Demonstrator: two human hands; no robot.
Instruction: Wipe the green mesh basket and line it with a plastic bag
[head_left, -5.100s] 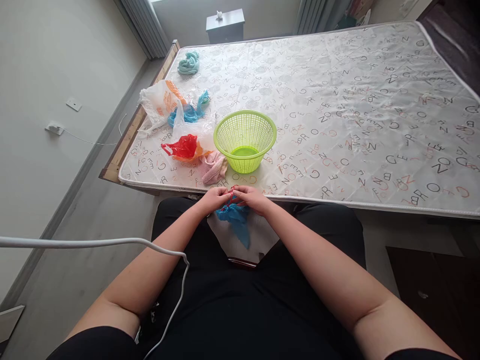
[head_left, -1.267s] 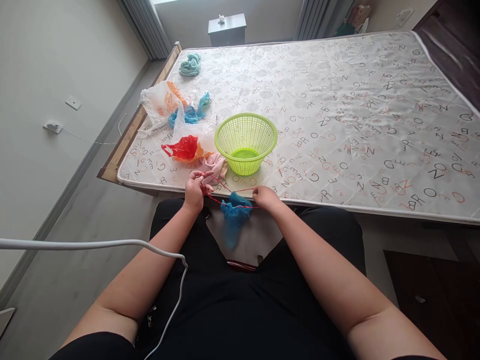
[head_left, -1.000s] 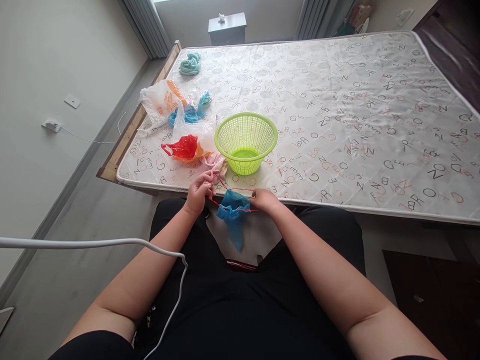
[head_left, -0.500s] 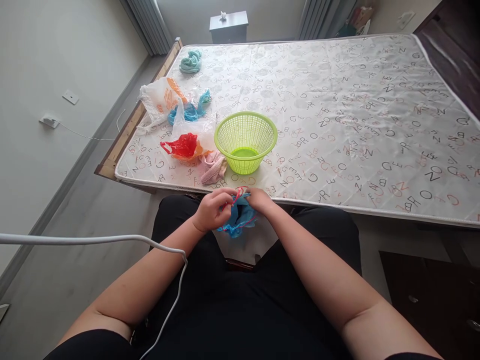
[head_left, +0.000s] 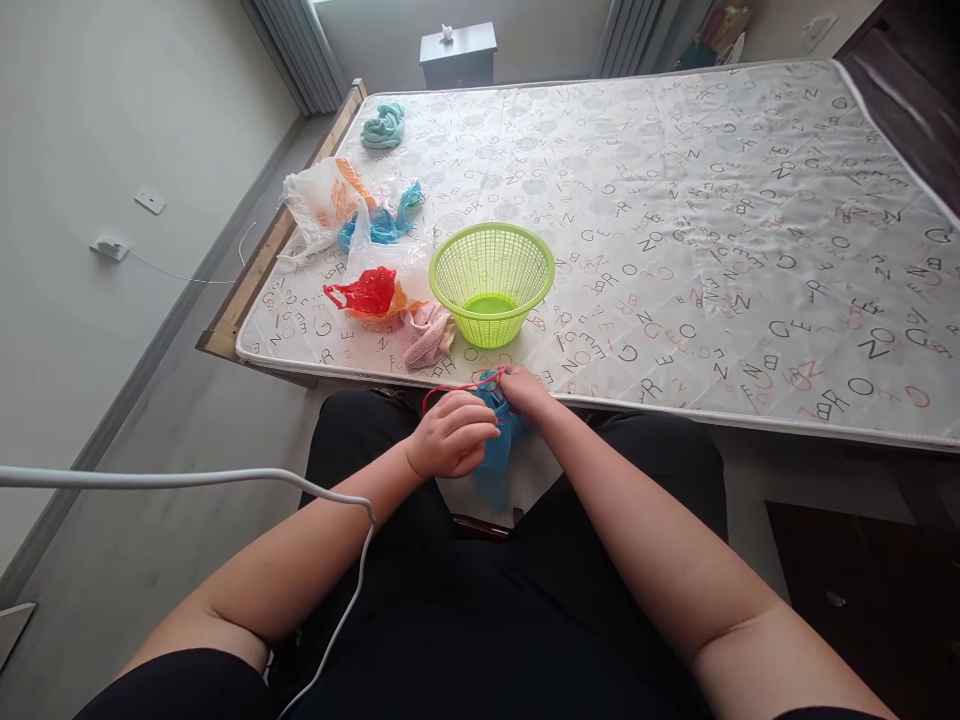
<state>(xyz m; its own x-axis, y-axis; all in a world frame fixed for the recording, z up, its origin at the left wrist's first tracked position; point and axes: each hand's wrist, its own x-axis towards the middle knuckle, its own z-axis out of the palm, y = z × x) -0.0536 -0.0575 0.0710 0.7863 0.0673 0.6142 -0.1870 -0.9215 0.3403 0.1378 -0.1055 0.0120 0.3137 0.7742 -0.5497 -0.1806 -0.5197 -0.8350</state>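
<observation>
A thin blue plastic bag [head_left: 496, 465] hangs between my knees, its top gathered at the mattress edge. My right hand [head_left: 523, 395] pinches that gathered top together with a red drawstring [head_left: 457, 385]. From there the string loops out to the left and passes behind my left hand [head_left: 454, 437]. The left fingers are curled against the near left side of the bag; what they hold, if anything, is hidden. Just beyond both hands, a green plastic basket [head_left: 491, 325] stands upright on the mattress with nothing in it.
Left of the basket on the mattress [head_left: 675, 250] lie a pink cloth [head_left: 429, 337], a red plastic bag [head_left: 367, 292], a blue bag [head_left: 379, 226] and a white bag with orange print [head_left: 322, 200]. Farther back rests a teal cloth [head_left: 383, 126]. A white cable [head_left: 225, 479] crosses my left arm.
My left hand has moved down and right, away from the red string's upper part. The string now stretches into a loop to the left. The blue bag is drawn narrower and hangs lower.
</observation>
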